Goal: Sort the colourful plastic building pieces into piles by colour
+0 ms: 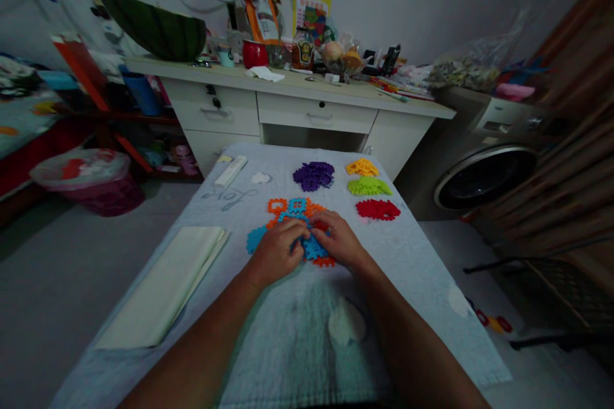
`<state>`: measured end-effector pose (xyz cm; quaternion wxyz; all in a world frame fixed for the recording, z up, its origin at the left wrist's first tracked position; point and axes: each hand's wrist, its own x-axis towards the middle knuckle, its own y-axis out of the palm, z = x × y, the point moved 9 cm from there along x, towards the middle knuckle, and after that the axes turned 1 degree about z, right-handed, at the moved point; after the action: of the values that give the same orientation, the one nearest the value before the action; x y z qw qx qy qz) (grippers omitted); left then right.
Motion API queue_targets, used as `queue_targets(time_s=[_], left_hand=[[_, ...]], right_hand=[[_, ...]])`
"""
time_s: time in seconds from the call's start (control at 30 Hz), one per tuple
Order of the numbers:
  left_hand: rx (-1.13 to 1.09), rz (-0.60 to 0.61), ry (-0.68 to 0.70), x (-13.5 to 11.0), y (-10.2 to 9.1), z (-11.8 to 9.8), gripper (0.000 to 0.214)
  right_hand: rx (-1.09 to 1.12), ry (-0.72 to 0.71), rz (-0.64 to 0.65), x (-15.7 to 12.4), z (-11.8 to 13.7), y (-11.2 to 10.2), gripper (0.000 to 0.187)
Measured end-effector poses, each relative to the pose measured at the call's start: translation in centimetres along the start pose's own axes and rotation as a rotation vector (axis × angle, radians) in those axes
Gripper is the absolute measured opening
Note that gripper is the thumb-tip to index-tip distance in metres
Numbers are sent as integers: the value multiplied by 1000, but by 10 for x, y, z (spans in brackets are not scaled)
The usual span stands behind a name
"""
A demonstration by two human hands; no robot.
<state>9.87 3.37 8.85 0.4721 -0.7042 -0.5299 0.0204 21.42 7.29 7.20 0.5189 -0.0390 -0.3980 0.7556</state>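
Both hands are over a mixed pile of blue interlocking plastic pieces [314,248] and orange interlocking plastic pieces [277,206]. My left hand [281,248] has curled fingers, its fingertips at the pile's middle. Close beside it, my right hand [339,241] bends its fingers down over the pieces, with the fingertips almost meeting the left ones. Whatever is pinched between them is too small and covered to make out. Farther back lies a purple heap of pieces [314,176]. To the right sit yellow pieces [363,167], green pieces [369,186] and red pieces [378,209] in separate heaps.
A pale cloth covers the table [407,287]. On its left lie a folded cream sheet [163,281] and a white strip-shaped object [231,171]. Behind stands a white cabinet [316,105] with a cluttered top. A washing machine [480,160] is at the right, a pink bin [103,188] at the left.
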Motion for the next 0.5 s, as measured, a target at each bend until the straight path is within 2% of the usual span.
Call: queue_targets(time_s=[0.1,0.2,0.3,0.43,0.5], left_hand=[[131,39,-52,2,-3,17,25],[226,125,-82,0,2,29,30],[264,150,-105,-3,6,32,35],[295,164,-113,-6,13,30,52],[294,158,-100,-7,15,28,46]], right_hand=[[-135,-27,200,-6,10,15,36],[-232,0,274,-9,11,17,49],[-215,12,251,-8,8,7,41],[-105,78,160,-7,-4,-13,35],[-18,149,92,-8,-14,-22,33]])
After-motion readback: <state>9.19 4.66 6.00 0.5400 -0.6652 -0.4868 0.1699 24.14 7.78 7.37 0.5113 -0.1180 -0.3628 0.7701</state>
